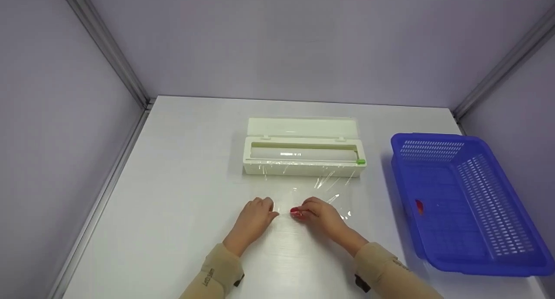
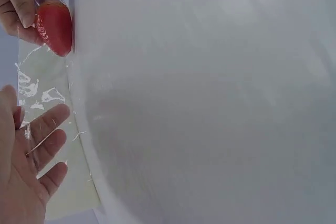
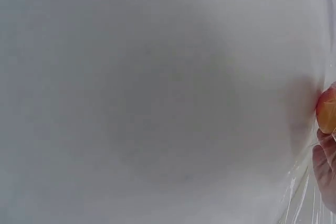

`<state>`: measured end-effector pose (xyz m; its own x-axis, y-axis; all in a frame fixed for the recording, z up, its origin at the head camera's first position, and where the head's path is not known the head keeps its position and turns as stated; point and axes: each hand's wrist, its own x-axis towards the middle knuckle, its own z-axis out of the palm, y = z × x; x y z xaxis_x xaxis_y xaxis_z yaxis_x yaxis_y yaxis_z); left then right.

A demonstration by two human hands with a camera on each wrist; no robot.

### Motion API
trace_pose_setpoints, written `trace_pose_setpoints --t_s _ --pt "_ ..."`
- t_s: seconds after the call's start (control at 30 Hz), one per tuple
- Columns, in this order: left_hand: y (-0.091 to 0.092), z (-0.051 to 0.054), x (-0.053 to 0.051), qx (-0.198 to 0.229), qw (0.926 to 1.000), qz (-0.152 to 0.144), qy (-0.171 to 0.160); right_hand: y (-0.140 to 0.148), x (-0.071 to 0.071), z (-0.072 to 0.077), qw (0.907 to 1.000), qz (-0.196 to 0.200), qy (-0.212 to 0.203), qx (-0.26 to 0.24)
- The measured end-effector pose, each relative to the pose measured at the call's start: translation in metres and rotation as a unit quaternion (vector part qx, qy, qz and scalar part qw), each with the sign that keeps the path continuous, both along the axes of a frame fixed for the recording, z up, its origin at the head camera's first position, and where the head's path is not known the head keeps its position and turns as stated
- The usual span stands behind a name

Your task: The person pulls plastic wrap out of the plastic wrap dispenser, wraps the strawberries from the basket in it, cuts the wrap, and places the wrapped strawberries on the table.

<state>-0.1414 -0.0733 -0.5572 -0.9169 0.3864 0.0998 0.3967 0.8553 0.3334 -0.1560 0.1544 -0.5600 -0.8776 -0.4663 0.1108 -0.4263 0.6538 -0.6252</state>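
A pale cling film dispenser [image 1: 303, 168] stands mid-table with its lid up, and a roll lies inside. Clear cling film [image 1: 333, 198] runs from its front edge down toward both hands. My right hand [image 1: 321, 216] holds a red fruit [image 1: 295, 211] against the film; the right wrist view shows the fruit's yellow-orange side [image 3: 326, 111], but its exact kind is unclear. To the left, my left hand [image 1: 256, 216] pinches the film's edge between thumb and forefinger. Its other fingers [image 2: 50, 145] are spread behind the film in the left wrist view.
A blue plastic basket [image 1: 451, 264] with slotted walls stands on the right of the white table [image 1: 173, 182]. Inside it shows a small red and orange patch [image 1: 419, 206]. Pale walls [image 1: 299, 43] enclose the table at the back and sides.
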Motion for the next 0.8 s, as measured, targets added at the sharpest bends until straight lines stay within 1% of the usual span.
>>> trace_pose_setpoints --t_s 0.07,0.1,0.17,0.23,0.3,0.4,0.47,0.53,0.57,0.63,0.7,0.73,0.77,0.8 --pt "-0.004 0.000 0.000 0.005 0.9997 -0.002 -0.023 0.000 -0.003 -0.001 0.9991 -0.012 -0.027 -0.030" --pt "-0.006 0.000 0.001 0.000 0.9995 -0.002 -0.032 0.001 -0.004 -0.001 0.9980 -0.017 -0.039 -0.046" --pt "-0.010 -0.002 0.000 -0.014 0.9991 -0.001 -0.040 0.002 -0.007 -0.002 0.9943 -0.036 -0.069 -0.074" --pt "-0.015 -0.003 0.000 -0.024 0.9987 0.006 -0.044 0.003 -0.009 -0.003 0.9894 -0.056 -0.097 -0.093" --pt "-0.019 -0.004 -0.001 -0.021 0.9985 0.017 -0.048 0.005 -0.012 -0.003 0.9823 -0.082 -0.128 -0.110" --pt "-0.025 -0.004 -0.003 0.013 0.9966 0.046 -0.067 0.007 -0.016 -0.003 0.9713 -0.117 -0.169 -0.121" --pt "-0.029 -0.003 -0.005 0.045 0.9928 0.070 -0.086 0.009 -0.020 -0.004 0.9646 -0.130 -0.189 -0.130" --pt "-0.033 -0.003 -0.006 0.071 0.9877 0.101 -0.096 0.011 -0.023 -0.005 0.9570 -0.138 -0.209 -0.146" --pt "-0.034 -0.003 -0.007 0.079 0.9852 0.119 -0.095 0.012 -0.024 -0.006 0.9526 -0.141 -0.220 -0.157" --pt "-0.037 -0.002 -0.009 0.087 0.9808 0.153 -0.085 0.014 -0.026 -0.006 0.9458 -0.142 -0.235 -0.173" --pt "-0.037 -0.001 -0.010 0.083 0.9786 0.180 -0.056 0.015 -0.027 -0.006 0.9408 -0.145 -0.246 -0.182" --pt "-0.036 0.001 -0.011 0.081 0.9779 0.189 -0.037 0.015 -0.027 -0.005 0.9391 -0.147 -0.251 -0.183" --pt "-0.034 0.002 -0.012 0.082 0.9780 0.191 -0.014 0.014 -0.028 -0.004 0.9389 -0.149 -0.252 -0.182" --pt "-0.031 0.004 -0.013 0.085 0.9787 0.187 0.007 0.014 -0.029 -0.002 0.9391 -0.149 -0.253 -0.178"
